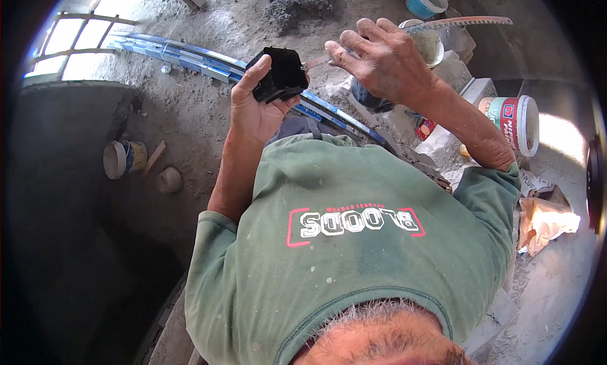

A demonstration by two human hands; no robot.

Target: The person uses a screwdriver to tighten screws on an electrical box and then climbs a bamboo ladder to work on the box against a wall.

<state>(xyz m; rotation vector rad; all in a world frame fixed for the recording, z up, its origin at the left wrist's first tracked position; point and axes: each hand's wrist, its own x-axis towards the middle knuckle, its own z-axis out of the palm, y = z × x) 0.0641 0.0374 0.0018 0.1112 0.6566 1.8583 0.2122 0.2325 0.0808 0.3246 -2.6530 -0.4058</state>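
My left hand (253,112) is closed on a hollow black box-like piece (278,71), thumb along its near side and fingers underneath. To its right, my right hand (392,65) grips a long, thin metal strip (461,20) that looks like a serrated saw blade. The strip's left end touches the side of the black piece, while its toothed right part curves out past my knuckles. My fingers hide the middle of the strip.
Long blue-and-silver bars (164,55) lie across the dusty floor beyond my hands. Paint buckets (528,125) and concrete blocks (480,93) sit on the right. A small bucket (115,159) stands left, beside a dark wall (69,194). Dark rubble (297,8) is piled at top.
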